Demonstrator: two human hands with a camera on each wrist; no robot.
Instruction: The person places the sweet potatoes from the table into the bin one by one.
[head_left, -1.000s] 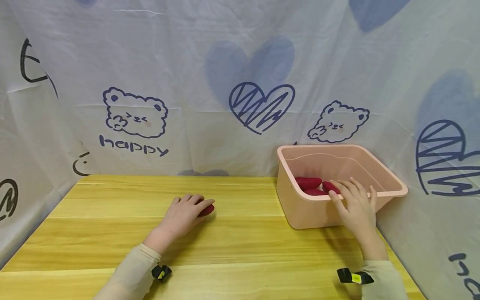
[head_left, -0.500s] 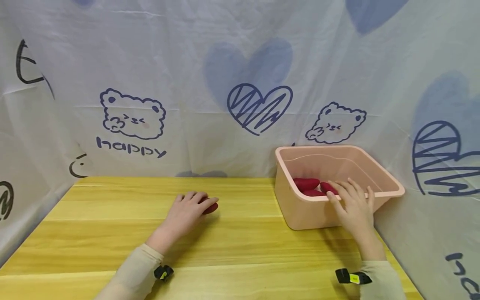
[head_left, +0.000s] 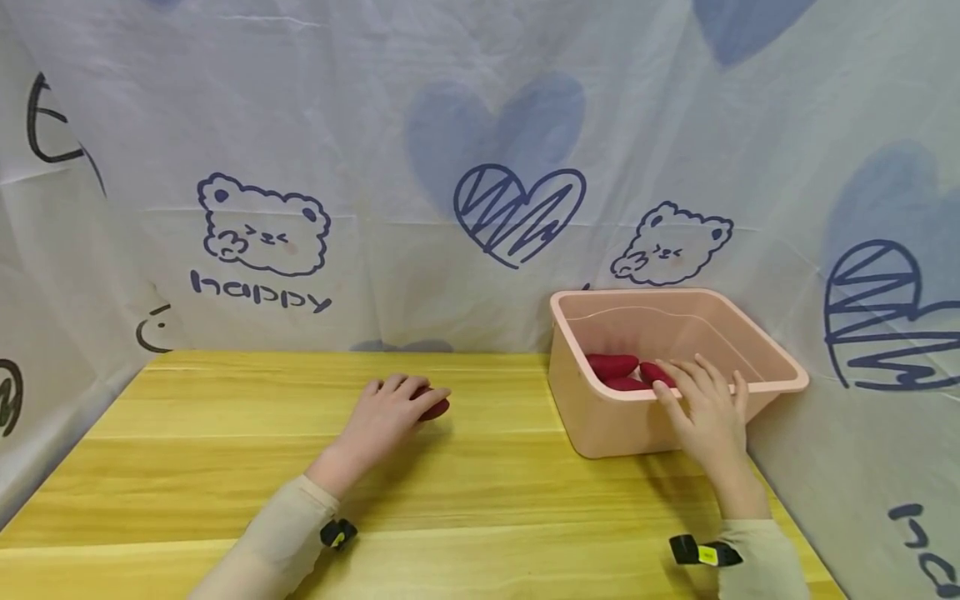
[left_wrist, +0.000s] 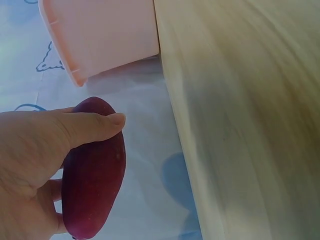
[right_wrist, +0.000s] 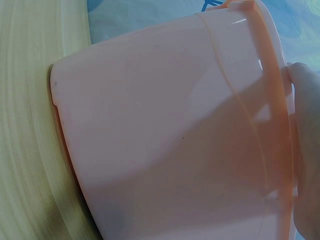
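Observation:
My left hand (head_left: 384, 421) pinches a dark red sweet potato (left_wrist: 95, 185) between thumb and fingers. In the left wrist view it is held apart from the wooden table (left_wrist: 245, 150), thumb across its upper part. Only its right end shows in the head view. My right hand (head_left: 708, 417) rests over the front rim of a pink plastic bin (head_left: 630, 425), fingers reaching inside and thumb lying at the rim. Several red sweet potatoes (head_left: 612, 366) lie in the bin, left of these fingers. The fingertips' contact with the nearest one (head_left: 654, 375) is hard to judge.
A white cloth (head_left: 390, 150) printed with hearts and bears hangs behind the table and along its sides. The bin stands at the table's back right, close to the cloth.
My left hand has shifted right and slightly up or away, carrying the sweet potato towards the bin's side. My right hand stays on the bin rim.

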